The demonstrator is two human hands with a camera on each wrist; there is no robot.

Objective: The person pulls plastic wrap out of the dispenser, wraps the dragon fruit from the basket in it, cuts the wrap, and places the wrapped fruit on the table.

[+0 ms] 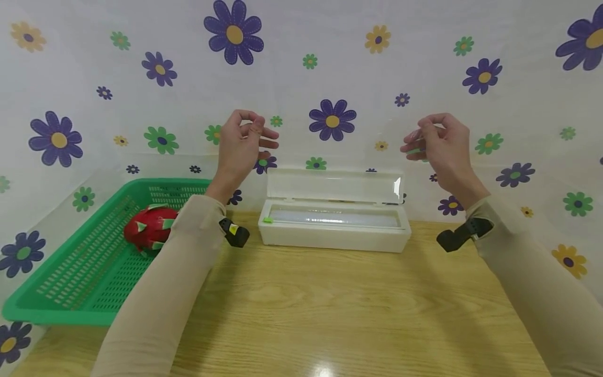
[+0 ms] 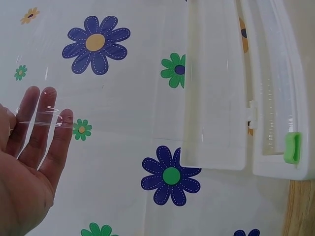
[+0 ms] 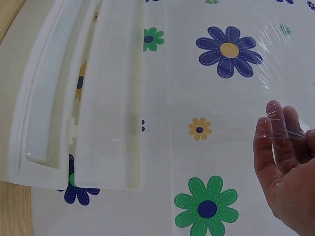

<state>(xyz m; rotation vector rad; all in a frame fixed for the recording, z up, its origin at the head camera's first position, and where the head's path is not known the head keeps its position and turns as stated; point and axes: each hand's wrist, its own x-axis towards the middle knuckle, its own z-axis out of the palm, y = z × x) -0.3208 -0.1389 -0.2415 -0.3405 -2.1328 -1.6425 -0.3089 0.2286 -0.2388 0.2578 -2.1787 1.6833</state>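
Note:
Raised in front of the flowered backdrop, my left hand (image 1: 239,149) and right hand (image 1: 445,144) are held apart. A clear sheet of cling film (image 3: 266,61) is stretched between them, pinched by thumb and forefinger of each hand. Its edge crosses the other fingers in both wrist views. The sheet is so transparent that its full outline cannot be made out. Below and between the hands sits a long white cling film dispenser (image 1: 330,240), its lid (image 1: 330,186) tipped back. Inside lies a film roll (image 1: 330,216), and a green slide cutter (image 2: 292,147) is at the left end.
To the left stands a green slotted basket (image 1: 56,315) with a red dragon fruit (image 1: 148,228) in it, partly behind my left forearm. The wood-grain table (image 1: 339,303) extends in front of the dispenser. A white cloth with flowers (image 1: 282,31) hangs close behind.

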